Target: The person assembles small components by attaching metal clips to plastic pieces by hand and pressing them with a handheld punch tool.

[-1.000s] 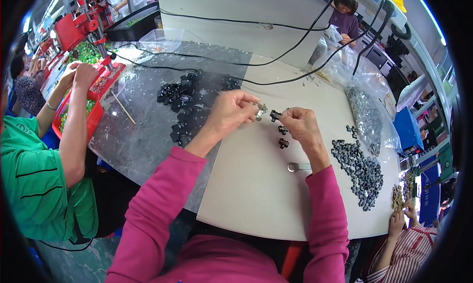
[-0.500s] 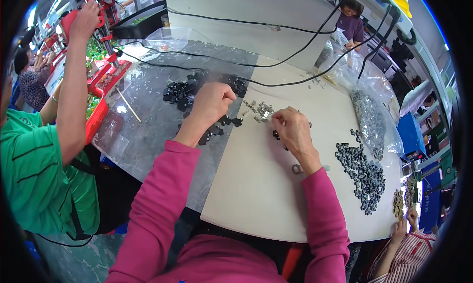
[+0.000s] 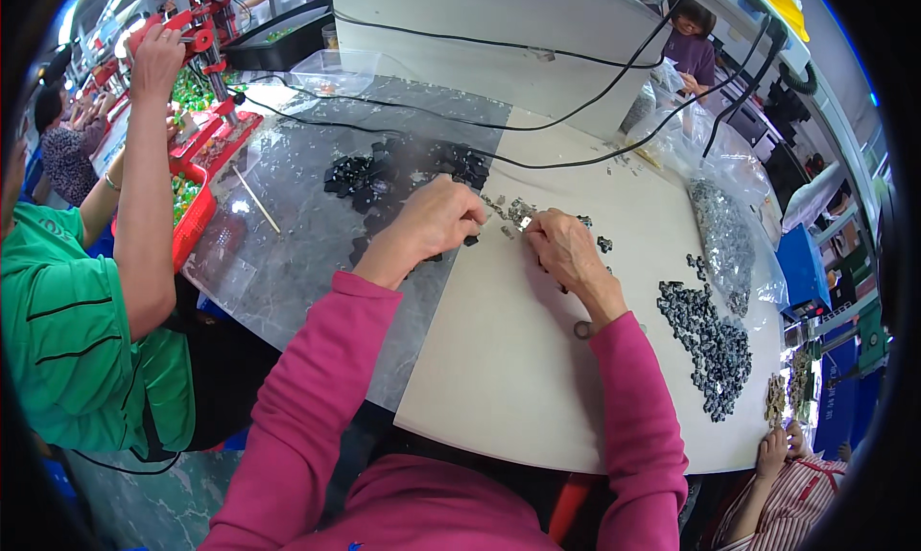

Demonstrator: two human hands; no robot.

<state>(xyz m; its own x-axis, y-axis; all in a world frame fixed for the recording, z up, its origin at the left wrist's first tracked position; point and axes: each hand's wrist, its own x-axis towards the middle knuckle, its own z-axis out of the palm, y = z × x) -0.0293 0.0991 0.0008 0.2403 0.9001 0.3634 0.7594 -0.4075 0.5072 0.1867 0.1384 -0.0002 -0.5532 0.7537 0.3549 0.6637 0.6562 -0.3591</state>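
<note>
My left hand (image 3: pixel 435 217), fingers curled in a pinch, is over the near edge of a pile of flat black plastic pieces (image 3: pixel 369 177) on the grey marbled surface. Across the seam, above the cream board, my right hand (image 3: pixel 574 252) is also closed, thumb against fingertips. Whatever is between the fingertips of either hand is too small or hidden to make out. Small shiny metal pieces (image 3: pixel 518 211) lie scattered just beyond and between the hands. A few small black parts (image 3: pixel 603 244) sit beside my right hand, and a grey ring-shaped object (image 3: pixel 582 329) shows by that wrist.
A heap of small dark assembled parts (image 3: pixel 710 350) lies at the right, below a clear plastic bag (image 3: pixel 721 239) of metal pieces. Black cables (image 3: pixel 537 165) cross the far side. At left, a co-worker in green (image 3: pixel 77 330) works a red press (image 3: pixel 197 43) beside a red basket (image 3: pixel 197 215).
My left hand has moved right and slightly nearer, toward the seam. My right hand has shifted slightly. The co-worker's raised hand at left has come down a little.
</note>
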